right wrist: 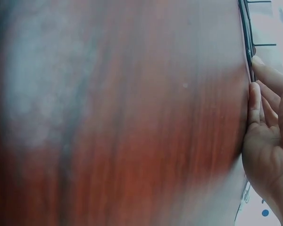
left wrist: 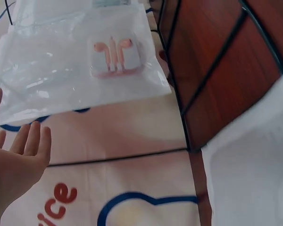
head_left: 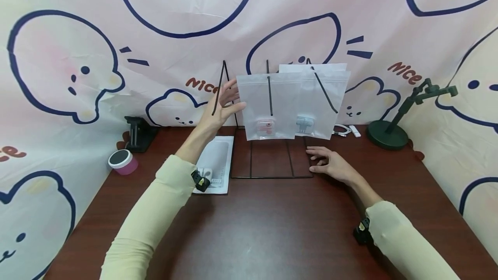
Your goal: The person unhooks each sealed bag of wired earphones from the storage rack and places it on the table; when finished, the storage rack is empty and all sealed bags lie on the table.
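A black wire display rack point(head_left: 271, 178) stands on the table, with upright hooks rising from its base. Two clear zip bags hang from it: a bag with boxed pink earphones point(head_left: 268, 98) and, to its right, a bag with a pale blue boxed item point(head_left: 320, 103). Beside the left edge of the earphone bag is my left hand point(head_left: 225, 100), fingers spread and extended; contact with the bag is unclear. My right hand point(head_left: 332, 165) rests on the table at the rack base's right side, its fingertips at the side wire. In the right wrist view, that hand point(right wrist: 273, 136) has relaxed fingers beside the wire.
Another bag point(head_left: 221, 154) with a white item lies flat left of the rack, partly under my left forearm. A pink-white jar point(head_left: 123, 161) and black stand point(head_left: 139, 135) are farther left. At the back right are a white cable point(head_left: 342, 130) and green stand point(head_left: 389, 134).
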`<state>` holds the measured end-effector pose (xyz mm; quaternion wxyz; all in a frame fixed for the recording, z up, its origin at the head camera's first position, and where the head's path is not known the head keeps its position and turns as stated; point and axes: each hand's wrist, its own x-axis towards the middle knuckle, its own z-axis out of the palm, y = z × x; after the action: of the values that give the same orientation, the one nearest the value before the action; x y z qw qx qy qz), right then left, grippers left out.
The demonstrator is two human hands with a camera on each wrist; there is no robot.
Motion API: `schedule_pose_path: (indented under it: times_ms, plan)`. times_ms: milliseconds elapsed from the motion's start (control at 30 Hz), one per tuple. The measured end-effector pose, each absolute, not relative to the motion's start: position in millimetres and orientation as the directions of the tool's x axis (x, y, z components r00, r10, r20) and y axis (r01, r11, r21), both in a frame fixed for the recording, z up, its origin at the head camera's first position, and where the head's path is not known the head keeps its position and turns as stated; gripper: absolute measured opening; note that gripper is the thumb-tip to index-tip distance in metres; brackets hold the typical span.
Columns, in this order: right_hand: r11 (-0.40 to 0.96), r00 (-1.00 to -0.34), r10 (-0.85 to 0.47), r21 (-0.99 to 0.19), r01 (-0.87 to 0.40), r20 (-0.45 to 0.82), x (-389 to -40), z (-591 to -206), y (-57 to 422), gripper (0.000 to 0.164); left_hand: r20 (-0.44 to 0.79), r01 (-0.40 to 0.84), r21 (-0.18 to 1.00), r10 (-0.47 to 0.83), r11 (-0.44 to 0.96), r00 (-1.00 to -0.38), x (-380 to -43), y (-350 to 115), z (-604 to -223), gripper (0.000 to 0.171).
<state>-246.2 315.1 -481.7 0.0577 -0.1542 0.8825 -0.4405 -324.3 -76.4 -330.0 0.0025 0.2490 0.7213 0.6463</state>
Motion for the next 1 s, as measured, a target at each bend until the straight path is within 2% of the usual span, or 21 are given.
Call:
schedule_pose_path:
  times_ms: [233,500,1000]
  plan:
    - [0.534,-0.943,-0.332,-0.818,-0.214,0.029,-249,-483,315,0.063,0.346,0.341,0.937,0.301,-0.072,-0.889,-328,-59,-333,0.066]
    - [0.532,-0.942,-0.332,-0.816,-0.226,0.045,-248,-483,315,0.062,0.390,0.388,0.920,0.240,-0.056,-0.889,-322,-52,-336,0.043]
    - [0.560,-0.948,-0.313,-0.795,-0.234,0.058,-245,-484,315,0.060,0.377,0.365,0.926,0.229,-0.093,-0.898,-284,-52,-346,0.037]
